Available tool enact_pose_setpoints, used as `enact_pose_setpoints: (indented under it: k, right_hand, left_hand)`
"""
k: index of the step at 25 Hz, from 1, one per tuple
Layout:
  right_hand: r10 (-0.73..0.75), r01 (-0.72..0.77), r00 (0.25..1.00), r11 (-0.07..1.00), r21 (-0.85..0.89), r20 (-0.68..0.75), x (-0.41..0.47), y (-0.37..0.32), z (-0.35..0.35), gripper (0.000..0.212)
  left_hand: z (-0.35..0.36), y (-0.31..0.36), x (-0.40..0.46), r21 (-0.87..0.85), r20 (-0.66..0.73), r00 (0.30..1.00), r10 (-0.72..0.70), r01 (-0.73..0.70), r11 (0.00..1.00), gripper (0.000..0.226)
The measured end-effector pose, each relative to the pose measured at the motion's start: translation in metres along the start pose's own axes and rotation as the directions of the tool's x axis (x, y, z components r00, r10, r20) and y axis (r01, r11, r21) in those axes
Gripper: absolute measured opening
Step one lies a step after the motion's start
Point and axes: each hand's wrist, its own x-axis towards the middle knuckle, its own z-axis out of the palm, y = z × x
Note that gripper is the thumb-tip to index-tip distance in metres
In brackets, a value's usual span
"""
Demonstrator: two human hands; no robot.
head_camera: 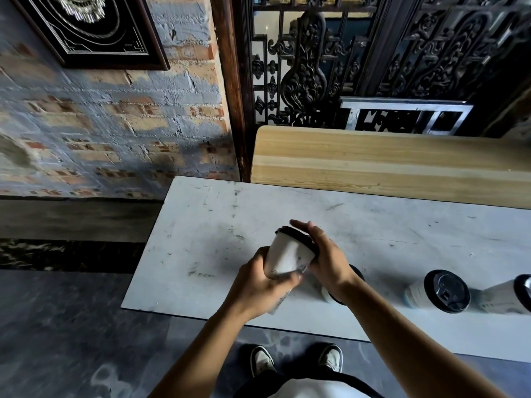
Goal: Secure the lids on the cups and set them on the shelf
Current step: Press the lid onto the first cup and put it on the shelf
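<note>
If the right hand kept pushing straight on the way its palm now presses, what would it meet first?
The black lid of the white cup, which the right hand already covers. The left hand grips the cup from the other side. Depth is hard to judge in this view.

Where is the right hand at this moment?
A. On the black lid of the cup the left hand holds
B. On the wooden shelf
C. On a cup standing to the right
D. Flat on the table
A: the right hand covers the black lid of the tilted cup, which the left hand grips lower down.
</note>
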Motion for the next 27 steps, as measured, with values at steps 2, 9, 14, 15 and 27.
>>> enact_pose_setpoints:
  k: [2,9,14,15,27]
  right_hand:
    - [0.054,-0.045,0.998,0.971,0.233,-0.031,-0.001,0.006,0.002,0.042]
    - [0.056,-0.067,0.996,0.981,0.185,0.065,-0.017,0.037,0.003,0.050]
    - [0.041,-0.055,0.996,0.981,0.186,0.079,-0.022,0.036,0.003,0.053]
    - [0.038,-0.052,0.996,0.982,0.180,0.083,-0.023,0.034,0.002,0.051]
    - [0.009,-0.015,0.991,0.999,0.046,0.133,-0.035,0.010,-0.004,0.044]
  left_hand:
    - [0.005,0.002,-0.001,-0.145,-0.033,0.999,-0.035,0.030,0.989,0.050]
    - [0.026,0.002,-0.007,-0.528,-0.038,0.962,-0.270,0.210,0.823,0.059]
    - [0.029,0.004,-0.009,-0.537,-0.012,0.958,-0.288,0.236,0.810,0.052]
    - [0.028,0.006,-0.010,-0.506,-0.025,0.962,-0.271,0.222,0.834,0.047]
    - [0.007,0.009,-0.016,-0.039,-0.533,0.770,0.351,-0.436,0.899,0.024]
